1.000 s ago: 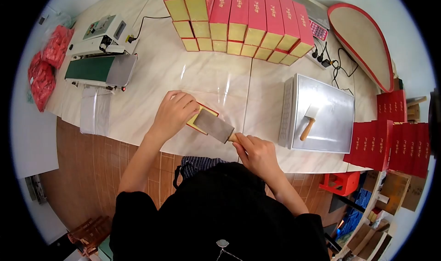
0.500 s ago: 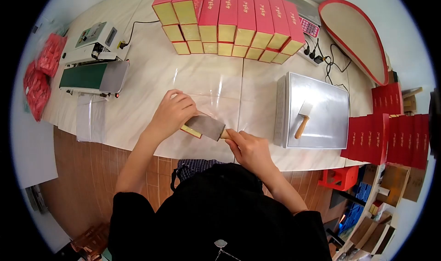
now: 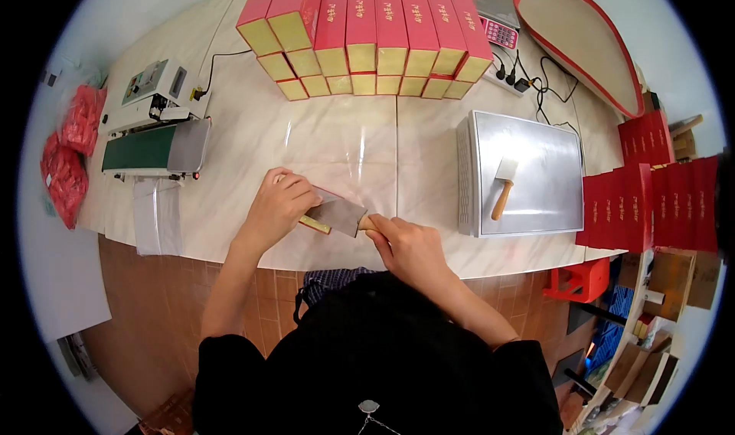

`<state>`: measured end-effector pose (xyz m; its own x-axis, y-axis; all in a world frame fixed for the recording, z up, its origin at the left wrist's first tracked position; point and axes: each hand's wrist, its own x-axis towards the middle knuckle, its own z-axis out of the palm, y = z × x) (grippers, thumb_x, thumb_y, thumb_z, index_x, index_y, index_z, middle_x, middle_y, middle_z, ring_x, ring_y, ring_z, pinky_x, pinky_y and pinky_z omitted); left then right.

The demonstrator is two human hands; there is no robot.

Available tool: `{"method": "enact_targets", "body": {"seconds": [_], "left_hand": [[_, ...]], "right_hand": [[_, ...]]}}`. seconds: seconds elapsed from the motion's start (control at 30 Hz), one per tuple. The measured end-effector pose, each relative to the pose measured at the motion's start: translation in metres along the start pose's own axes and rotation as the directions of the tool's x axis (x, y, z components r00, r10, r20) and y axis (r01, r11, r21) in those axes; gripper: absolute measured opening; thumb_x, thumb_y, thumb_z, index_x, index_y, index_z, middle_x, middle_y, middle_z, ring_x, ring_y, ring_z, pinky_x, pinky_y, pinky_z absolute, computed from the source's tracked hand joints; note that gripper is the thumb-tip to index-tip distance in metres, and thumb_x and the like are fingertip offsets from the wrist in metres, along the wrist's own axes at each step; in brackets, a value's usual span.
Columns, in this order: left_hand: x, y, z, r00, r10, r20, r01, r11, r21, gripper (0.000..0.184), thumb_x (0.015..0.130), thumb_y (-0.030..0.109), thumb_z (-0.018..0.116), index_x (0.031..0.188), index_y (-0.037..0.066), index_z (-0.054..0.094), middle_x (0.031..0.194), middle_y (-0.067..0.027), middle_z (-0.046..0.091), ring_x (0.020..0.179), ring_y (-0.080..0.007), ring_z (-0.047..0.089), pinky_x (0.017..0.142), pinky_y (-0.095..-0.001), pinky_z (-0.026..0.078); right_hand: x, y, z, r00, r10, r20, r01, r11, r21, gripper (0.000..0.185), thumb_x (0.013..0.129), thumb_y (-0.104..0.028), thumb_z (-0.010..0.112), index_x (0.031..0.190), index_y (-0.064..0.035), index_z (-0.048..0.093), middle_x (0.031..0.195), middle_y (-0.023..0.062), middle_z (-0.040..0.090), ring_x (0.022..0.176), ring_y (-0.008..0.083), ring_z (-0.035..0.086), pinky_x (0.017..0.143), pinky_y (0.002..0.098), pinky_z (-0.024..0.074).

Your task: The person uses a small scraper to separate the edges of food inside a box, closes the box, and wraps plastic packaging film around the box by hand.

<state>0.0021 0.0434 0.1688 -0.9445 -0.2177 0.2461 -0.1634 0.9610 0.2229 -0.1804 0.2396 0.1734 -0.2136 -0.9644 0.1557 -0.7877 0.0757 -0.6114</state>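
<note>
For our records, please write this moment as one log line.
right hand: grips scraper; left hand: at yellow-sided box; second scraper: on metal-topped unit

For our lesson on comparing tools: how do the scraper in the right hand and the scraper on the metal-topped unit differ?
The held scraper is gripped in the right hand; the loose scraper lies untouched on the metal-topped unit. The held scraper's blade looks larger and darker than the loose scraper's. The held scraper's handle is mostly hidden; the loose scraper's handle shows whole. Both have flat blades and tan handles.
</note>
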Motion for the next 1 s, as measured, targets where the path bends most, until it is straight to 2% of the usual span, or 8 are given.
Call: {"method": "enact_targets", "body": {"seconds": [0.23, 0.3, 0.4, 0.5, 0.6, 0.73, 0.87, 1.0], "left_hand": [[-0.041, -0.014, -0.010, 0.894, -0.411, -0.181, 0.415, 0.910, -0.011, 0.057, 0.091, 0.037, 0.060, 0.137, 0.006, 0.049, 0.140, -0.0124, 0.050, 0.132, -0.0289, 0.044, 0.112, -0.0452, 0.028], [-0.060, -0.018, -0.005, 0.842, -0.517, -0.153, 0.469, 0.843, -0.264, 0.064, 0.092, 0.041, 0.057, 0.143, 0.005, 0.040, 0.145, -0.0139, 0.045, 0.136, -0.0299, 0.039, 0.114, -0.0444, 0.026], [-0.090, -0.029, 0.025, 0.805, -0.590, -0.053, 0.434, 0.649, -0.625, 0.073, 0.092, 0.032, 0.061, 0.150, 0.004, 0.029, 0.151, -0.0163, 0.037, 0.141, -0.0286, 0.032, 0.116, -0.0409, 0.023], [-0.096, -0.026, 0.058, 0.769, -0.622, 0.147, 0.572, 0.569, -0.591, 0.089, 0.076, 0.003, 0.076, 0.150, 0.003, 0.027, 0.151, -0.0169, 0.037, 0.139, -0.0280, 0.036, 0.115, -0.0385, 0.027], [-0.097, -0.046, 0.081, 0.636, -0.615, 0.466, 0.757, 0.380, -0.532, 0.096, 0.070, 0.004, 0.080, 0.151, 0.004, 0.027, 0.153, -0.0147, 0.036, 0.139, -0.0257, 0.037, 0.113, -0.0365, 0.031], [-0.073, -0.043, 0.082, 0.781, -0.577, 0.238, 0.497, 0.345, -0.796, 0.091, 0.065, -0.006, 0.081, 0.143, 0.003, 0.036, 0.143, -0.0079, 0.047, 0.130, -0.0190, 0.046, 0.107, -0.0324, 0.040], [-0.058, -0.049, 0.070, 0.764, -0.542, 0.350, 0.556, 0.279, -0.783, 0.094, 0.063, -0.010, 0.081, 0.143, 0.005, 0.035, 0.139, -0.0038, 0.049, 0.124, -0.0164, 0.050, 0.102, -0.0337, 0.045], [-0.047, -0.062, 0.097, 0.834, -0.525, 0.167, 0.352, 0.276, -0.894, 0.084, 0.071, 0.006, 0.085, 0.136, 0.004, 0.032, 0.124, -0.0078, 0.053, 0.118, -0.0188, 0.052, 0.099, -0.0337, 0.047]], "right_hand": [[-0.024, 0.027, -0.036, 0.994, -0.082, -0.075, 0.098, 0.968, 0.233, 0.020, 0.091, -0.023, 0.065, 0.105, -0.0091, 0.069, 0.075, 0.0117, 0.067, 0.059, 0.0292, 0.063, 0.051, 0.0381, 0.0484], [-0.042, 0.041, -0.063, 0.983, 0.185, 0.021, -0.184, 0.950, 0.251, 0.024, 0.093, -0.025, 0.064, 0.107, -0.0071, 0.070, 0.074, 0.0156, 0.066, 0.060, 0.0302, 0.064, 0.054, 0.0366, 0.0490], [-0.070, 0.102, -0.073, 0.822, 0.461, -0.335, -0.392, 0.884, 0.257, 0.028, 0.097, -0.026, 0.059, 0.105, -0.0002, 0.069, 0.064, 0.0150, 0.059, 0.054, 0.0143, 0.052, 0.052, 0.0338, 0.0424], [-0.089, 0.154, -0.091, 0.537, 0.687, -0.490, -0.719, 0.676, 0.161, 0.038, 0.100, -0.033, 0.049, 0.109, 0.0008, 0.065, 0.073, 0.0167, 0.064, 0.063, 0.0260, 0.060, 0.060, 0.0359, 0.0463], [-0.119, 0.228, -0.072, 0.383, 0.661, -0.645, -0.830, 0.553, 0.074, 0.042, 0.102, -0.036, 0.042, 0.109, -0.0018, 0.064, 0.085, 0.0209, 0.068, 0.077, 0.0363, 0.065, 0.069, 0.0450, 0.0489], [-0.131, 0.257, -0.049, 0.275, 0.696, -0.663, -0.862, 0.484, 0.150, 0.045, 0.102, -0.040, 0.037, 0.112, -0.0041, 0.062, 0.096, 0.0226, 0.068, 0.089, 0.0429, 0.064, 0.076, 0.0518, 0.0481], [-0.133, 0.260, -0.035, 0.206, 0.789, -0.579, -0.869, 0.419, 0.262, 0.043, 0.102, -0.040, 0.038, 0.119, -0.0059, 0.059, 0.099, 0.0214, 0.068, 0.092, 0.0398, 0.064, 0.079, 0.0494, 0.0490], [-0.124, 0.231, -0.026, 0.228, 0.751, -0.620, -0.892, 0.416, 0.176, 0.037, 0.094, -0.024, 0.055, 0.126, -0.0053, 0.054, 0.118, 0.0190, 0.058, 0.107, 0.0380, 0.058, 0.087, 0.0481, 0.0462]]}}
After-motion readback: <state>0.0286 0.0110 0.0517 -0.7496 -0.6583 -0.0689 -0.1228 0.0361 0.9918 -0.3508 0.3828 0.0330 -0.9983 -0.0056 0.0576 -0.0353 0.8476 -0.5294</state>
